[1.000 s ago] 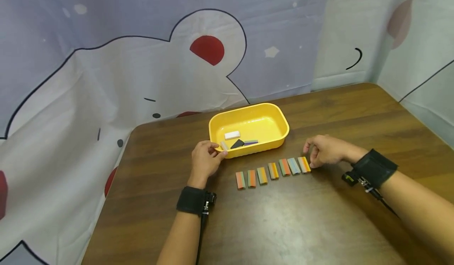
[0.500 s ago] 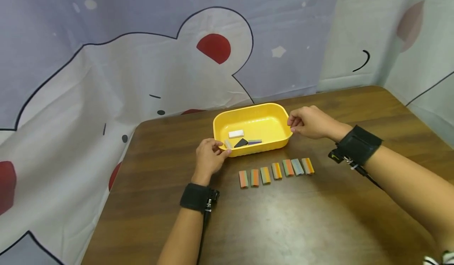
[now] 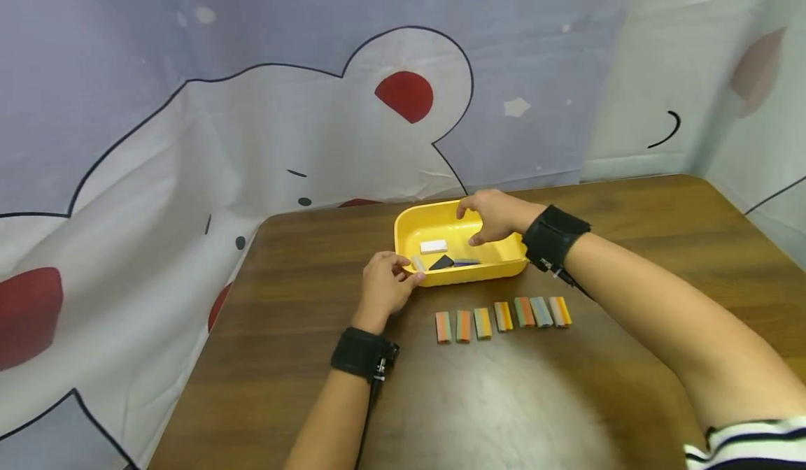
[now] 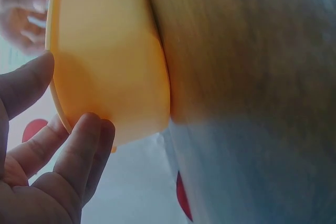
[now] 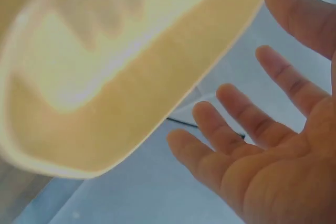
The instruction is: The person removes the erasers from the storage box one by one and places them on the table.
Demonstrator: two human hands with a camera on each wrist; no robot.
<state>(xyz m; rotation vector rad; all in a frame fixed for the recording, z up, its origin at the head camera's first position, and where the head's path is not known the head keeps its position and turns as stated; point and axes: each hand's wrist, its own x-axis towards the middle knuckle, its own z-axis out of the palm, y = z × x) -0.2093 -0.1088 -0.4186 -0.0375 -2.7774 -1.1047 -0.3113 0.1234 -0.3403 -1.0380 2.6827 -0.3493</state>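
A yellow plastic tray (image 3: 472,273) stands toward the back of the table. My left hand (image 3: 384,287) holds its front left corner, with the thumb (image 4: 31,85) and fingertips against the rim and wall. Over the tray's right half hovers my right hand (image 3: 500,215), its fingers (image 5: 239,108) spread and holding nothing. Inside the tray lie a white rectangular block (image 3: 433,247), a black angular piece (image 3: 442,262), a pale stick (image 3: 418,264) and a thin purple-grey strip (image 3: 466,263).
In front of the tray, several small striped blocks form a slanting row, from an orange-green block (image 3: 443,327) to a grey-yellow block (image 3: 560,312). The brown wooden table (image 3: 302,274) meets a patterned cloth (image 3: 252,127) behind and at the sides.
My right hand has moved left from beside the row's right end, past the tray's right rim, to above the tray, its fingers spreading. My left hand stays at the corner.
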